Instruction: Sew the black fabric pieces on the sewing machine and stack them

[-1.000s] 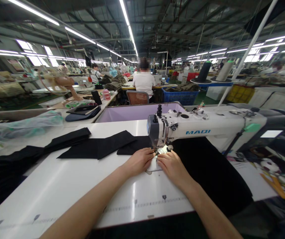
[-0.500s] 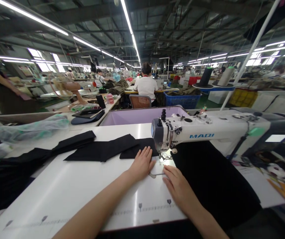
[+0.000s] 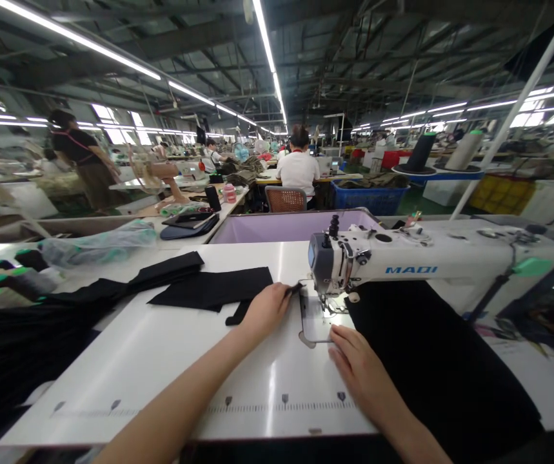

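Past a rumpled dark fabric heap (image 3: 10,354) and flat, matte black panels (image 3: 231,287), your left hand (image 3: 266,310) pinches a bunched black cloth piece (image 3: 295,289) just left of the smooth metal plate (image 3: 313,317) of the sewing machine (image 3: 402,258). Your right hand (image 3: 361,364) lies loosely open, its fingertips at the plate's front edge, with a broad black sheet of cloth (image 3: 436,361) to its right. The tabletop (image 3: 160,367) is glossy white, printed with a ruler scale (image 3: 306,406); beyond it, a person in white (image 3: 298,167) sits beneath a steel-framed roof (image 3: 354,64) and strip lights (image 3: 266,38).
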`<state>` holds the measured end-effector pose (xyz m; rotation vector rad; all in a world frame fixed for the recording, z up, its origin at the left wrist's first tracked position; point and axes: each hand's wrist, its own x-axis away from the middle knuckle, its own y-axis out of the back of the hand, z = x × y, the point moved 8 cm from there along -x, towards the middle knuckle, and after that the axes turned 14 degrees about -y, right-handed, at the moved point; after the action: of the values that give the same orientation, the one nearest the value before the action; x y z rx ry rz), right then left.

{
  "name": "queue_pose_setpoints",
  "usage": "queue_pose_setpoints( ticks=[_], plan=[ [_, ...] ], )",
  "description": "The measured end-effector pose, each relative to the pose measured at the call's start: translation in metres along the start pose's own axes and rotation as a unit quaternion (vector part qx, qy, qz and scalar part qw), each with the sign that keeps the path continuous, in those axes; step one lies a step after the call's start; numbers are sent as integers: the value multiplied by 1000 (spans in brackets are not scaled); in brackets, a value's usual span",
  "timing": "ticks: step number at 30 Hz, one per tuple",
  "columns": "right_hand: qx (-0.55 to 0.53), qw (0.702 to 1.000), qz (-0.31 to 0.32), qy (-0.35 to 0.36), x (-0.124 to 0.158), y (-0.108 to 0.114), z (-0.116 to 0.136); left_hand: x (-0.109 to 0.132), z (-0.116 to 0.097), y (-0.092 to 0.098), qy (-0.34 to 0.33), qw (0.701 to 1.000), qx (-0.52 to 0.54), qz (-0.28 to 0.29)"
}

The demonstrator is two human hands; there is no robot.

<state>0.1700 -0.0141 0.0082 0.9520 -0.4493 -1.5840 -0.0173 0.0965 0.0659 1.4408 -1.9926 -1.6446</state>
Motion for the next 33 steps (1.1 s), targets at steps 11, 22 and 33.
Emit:
queue_pose_setpoints(
  ticks=[11, 22, 33],
  plan=[
    [-108, 981, -100, -124, -1, 30, -16, 36, -20, 23, -132, 987, -87, -23],
    [43, 999, 28, 0, 9, -7, 55, 59, -73, -30, -108, 964, -149, 193],
    [40, 999, 2, 23, -15, 2, 4, 28, -75, -62, -179, 972, -20, 148]
  ],
)
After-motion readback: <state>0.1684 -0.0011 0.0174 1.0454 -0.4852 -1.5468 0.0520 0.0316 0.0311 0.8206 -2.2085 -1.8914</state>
